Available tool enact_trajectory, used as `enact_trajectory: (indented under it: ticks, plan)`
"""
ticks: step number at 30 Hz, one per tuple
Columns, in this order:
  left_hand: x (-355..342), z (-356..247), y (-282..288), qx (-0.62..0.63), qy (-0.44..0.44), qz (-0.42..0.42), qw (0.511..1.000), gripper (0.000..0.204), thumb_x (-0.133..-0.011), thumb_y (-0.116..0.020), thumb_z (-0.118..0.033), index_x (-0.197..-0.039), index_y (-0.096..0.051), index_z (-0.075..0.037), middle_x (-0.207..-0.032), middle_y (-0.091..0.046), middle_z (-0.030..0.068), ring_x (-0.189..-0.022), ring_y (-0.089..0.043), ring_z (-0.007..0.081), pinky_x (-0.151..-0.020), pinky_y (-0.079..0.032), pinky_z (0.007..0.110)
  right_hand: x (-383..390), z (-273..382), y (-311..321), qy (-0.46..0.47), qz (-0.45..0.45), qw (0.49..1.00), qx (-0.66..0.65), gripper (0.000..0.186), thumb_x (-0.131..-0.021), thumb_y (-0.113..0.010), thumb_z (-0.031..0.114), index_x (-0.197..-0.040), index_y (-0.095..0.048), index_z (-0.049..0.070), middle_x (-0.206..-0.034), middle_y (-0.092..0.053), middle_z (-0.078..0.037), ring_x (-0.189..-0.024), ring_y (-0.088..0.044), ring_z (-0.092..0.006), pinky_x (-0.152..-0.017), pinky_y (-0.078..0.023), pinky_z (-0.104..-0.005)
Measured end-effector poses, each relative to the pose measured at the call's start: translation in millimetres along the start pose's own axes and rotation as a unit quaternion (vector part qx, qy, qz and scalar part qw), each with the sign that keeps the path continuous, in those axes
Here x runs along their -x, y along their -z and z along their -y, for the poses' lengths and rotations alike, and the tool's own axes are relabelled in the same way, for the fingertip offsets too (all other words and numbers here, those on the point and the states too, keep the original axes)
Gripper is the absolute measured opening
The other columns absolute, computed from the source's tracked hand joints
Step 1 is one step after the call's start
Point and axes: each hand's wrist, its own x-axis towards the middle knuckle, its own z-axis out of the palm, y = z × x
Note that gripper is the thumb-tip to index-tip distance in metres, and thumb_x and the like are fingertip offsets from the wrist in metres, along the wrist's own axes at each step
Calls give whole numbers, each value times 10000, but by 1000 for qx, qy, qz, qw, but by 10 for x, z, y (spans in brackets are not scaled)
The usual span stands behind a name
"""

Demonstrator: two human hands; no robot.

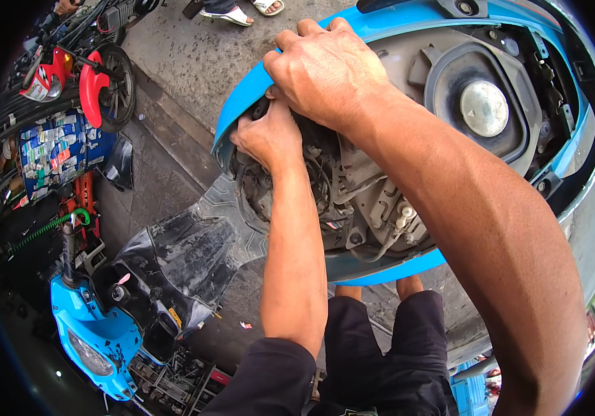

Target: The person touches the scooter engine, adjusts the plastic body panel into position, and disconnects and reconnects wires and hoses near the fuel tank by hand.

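A scooter's blue body panel (231, 125) surrounds an exposed grimy inner section with a silver round cap (483, 107), hoses and metal brackets. My right hand (325, 73) grips the panel's upper edge, its fingers curled over the rim. Just below it, my left hand (266, 132) reaches inside the panel's curved corner with bent fingers against a dark part; the fingertips are partly hidden, so what they hold is unclear. Tangled cables and hoses (318, 187) lie beside my left wrist.
A blue scooter front (89, 333) with black plastic parts is at lower left. A red-fendered motorbike (93, 90), a sticker-covered blue drum (58, 152) and a green coil (41, 232) line the left. Another person's feet (235, 17) in white sandals stand on the pavement at the top.
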Motion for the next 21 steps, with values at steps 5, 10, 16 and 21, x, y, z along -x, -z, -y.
enact_trajectory:
  ticks: [5,10,16,21]
  plan:
    - [-75,-91,-49,-180,89,36,979,556,-818,-792,-471,-1014,-760,48,-1110,-725,268,-1195,-605,493,-1011,-455,606,-20,-40,-41,0,-14,1000,11,275,-844,-784,370,-967,-778,125,-1018,-736,-75,-1057,-689,-278,-889,-505,-477]
    - [-63,-238,69,-236,126,91,959,544,-784,-810,-525,-991,-797,-22,-1107,-767,202,-1125,-679,433,-964,-472,614,12,-48,-41,-7,1,1000,18,284,-844,-783,385,-969,-780,130,-1021,-737,-71,-1056,-688,-275,-878,-504,-471]
    - [-126,51,5,68,86,78,991,353,-857,-815,-219,-1060,-752,63,-1058,-738,62,-906,-653,146,-796,-535,349,-23,-53,-35,-7,-11,1000,9,273,-848,-775,380,-953,-783,128,-1022,-737,-66,-1056,-688,-270,-867,-506,-471]
    - [-56,108,-21,219,124,57,966,401,-822,-875,-196,-1086,-763,84,-1092,-777,125,-963,-697,220,-891,-537,385,-9,-54,15,-7,6,1000,0,251,-840,-762,348,-947,-784,122,-1047,-737,-73,-1069,-684,-270,-869,-506,-473]
